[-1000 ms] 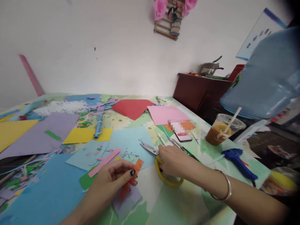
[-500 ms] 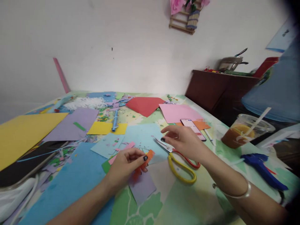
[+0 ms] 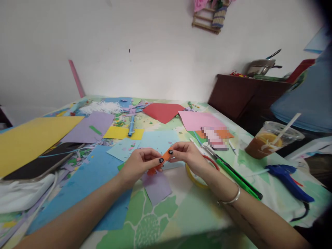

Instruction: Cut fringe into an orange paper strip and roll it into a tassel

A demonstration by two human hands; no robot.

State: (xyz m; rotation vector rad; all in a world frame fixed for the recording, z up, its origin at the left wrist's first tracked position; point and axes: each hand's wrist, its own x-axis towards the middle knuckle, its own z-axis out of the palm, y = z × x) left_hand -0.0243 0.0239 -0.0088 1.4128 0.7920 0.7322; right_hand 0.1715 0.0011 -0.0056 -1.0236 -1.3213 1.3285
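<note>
Between my two hands is a small piece of orange paper (image 3: 167,156), its lower part hanging below my left fingers. My left hand (image 3: 141,165) pinches one end of it. The thumb and fingers of my right hand (image 3: 187,155) close on the other end. Beneath the paper lies a small purple sheet (image 3: 157,190) on the tablecloth. Scissors (image 3: 198,181) with yellow and red handles rest under my right wrist, partly hidden by it. Close to my right forearm lies a green craft knife (image 3: 240,178).
Blue (image 3: 85,193), yellow (image 3: 38,138), pink (image 3: 199,120) and red paper (image 3: 164,111) cover much of the table, with scraps among them. On the right stand a drink cup (image 3: 264,141) and a blue glue gun (image 3: 289,181). A blurred phone (image 3: 215,139) lies behind the scissors.
My right hand has left its place above the scissors and moved left to the orange paper, which both hands now hold. The view has shifted slightly, and the green craft knife shows now.
</note>
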